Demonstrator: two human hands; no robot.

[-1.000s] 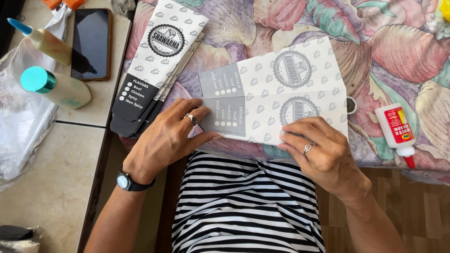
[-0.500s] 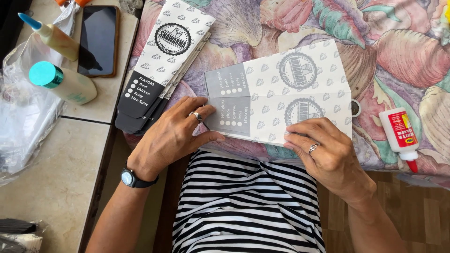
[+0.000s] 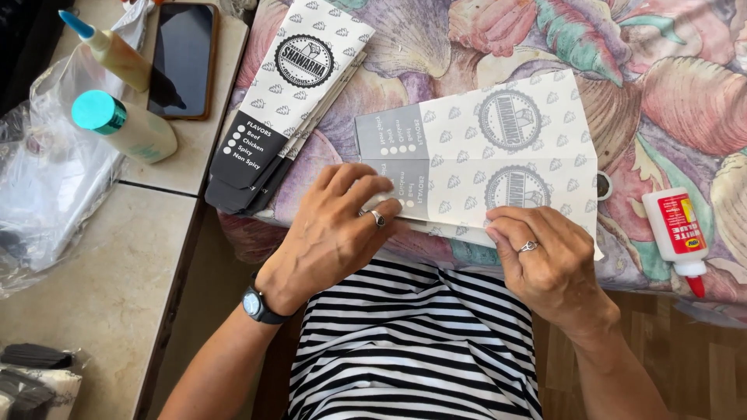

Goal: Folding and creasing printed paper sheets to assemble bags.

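At 9 o'clock two glue bottles [image 3: 124, 128] and a phone [image 3: 183, 58] are parked on the side table [image 3: 101, 280], untouched. A stack of finished paper bags [image 3: 292, 101] sits at 11 o'clock. Dead centre, the printed paper sheet [image 3: 498, 155] has been nudged slightly rightward over the last second. The left hand [image 3: 334, 229] is pressed flat, fingers spread, on its near edge; the right hand [image 3: 548, 260] has fingers curled down on the fold, so the crease is being firmed up. A white glue bottle [image 3: 675, 233] lies at 3 o'clock.
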